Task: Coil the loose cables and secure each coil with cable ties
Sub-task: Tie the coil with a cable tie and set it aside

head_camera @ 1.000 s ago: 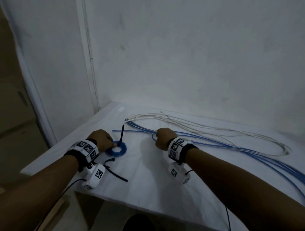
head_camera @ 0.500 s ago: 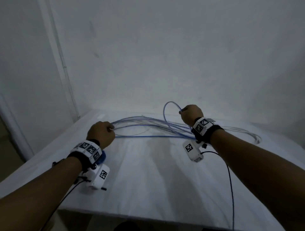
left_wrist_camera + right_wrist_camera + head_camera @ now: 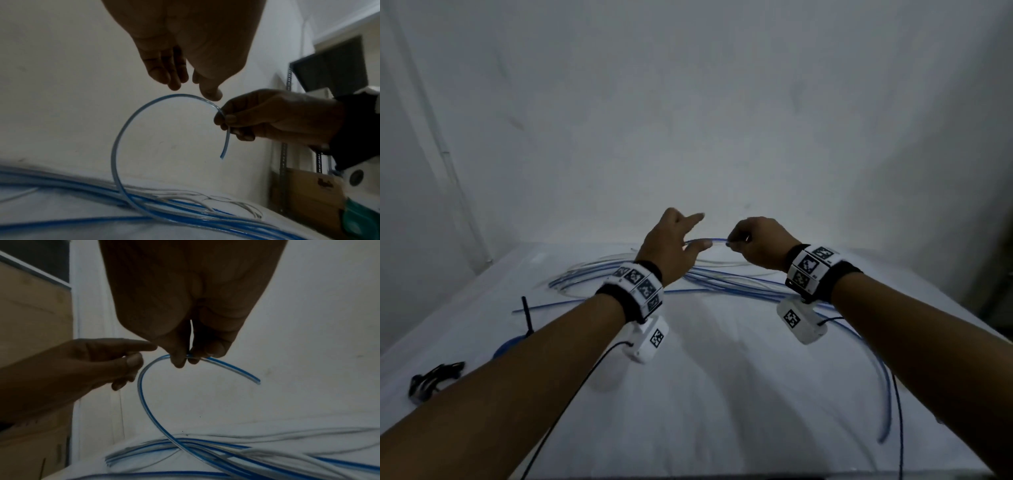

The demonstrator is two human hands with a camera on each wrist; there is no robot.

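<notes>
My right hand (image 3: 736,241) pinches a blue-striped clear cable (image 3: 709,240) just short of its cut end (image 3: 258,382), held up above the table. From the pinch (image 3: 185,358) the cable arcs down (image 3: 123,138) into the loose blue bundle (image 3: 722,277) on the white table (image 3: 705,394). My left hand (image 3: 700,229) hovers open just left of it, index finger out and thumb tip (image 3: 211,95) close above the arc, holding nothing. A white cable (image 3: 236,204) lies tangled with the blue ones.
A small coiled blue cable (image 3: 508,344) with a black tie (image 3: 527,315) standing up from it lies at the table's left. Loose black cable ties (image 3: 434,377) lie near the front left edge. A wall stands close behind; a cardboard box (image 3: 308,194) stands to the right.
Both hands have risen and come together at the table's middle. My left hand has let go of the cable bundle and opened. My right hand keeps its pinch on the blue cable.
</notes>
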